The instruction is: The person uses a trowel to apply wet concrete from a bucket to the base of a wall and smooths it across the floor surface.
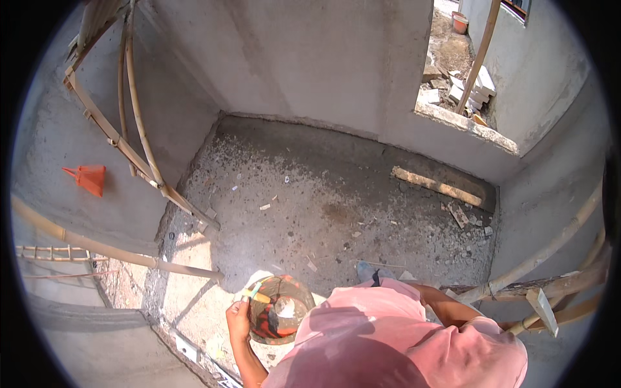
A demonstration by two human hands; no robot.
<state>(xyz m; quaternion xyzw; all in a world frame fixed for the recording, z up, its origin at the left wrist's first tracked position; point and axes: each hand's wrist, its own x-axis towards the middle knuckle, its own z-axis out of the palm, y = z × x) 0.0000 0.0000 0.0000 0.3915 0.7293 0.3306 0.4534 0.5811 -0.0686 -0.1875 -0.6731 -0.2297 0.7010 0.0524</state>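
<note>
So the left hand (237, 319) has its grip closed on the rim of a mortar-crusted bucket (279, 309), at about 9 o'clock on it. Right hand's hidden behind the pink shirt (388, 343), can't tell its grip. Looks like mid-carry over the rough concrete floor (310, 194); bamboo scaffolding (139, 155) off at 10 o'clock, so keeping it level matters next.

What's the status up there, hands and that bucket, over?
Left hand grips the rim of the orange bucket, which holds a trowel-like tool. Right hand hidden behind the pink shirt. Bamboo poles stand around; rubble lies on the concrete floor.
</note>
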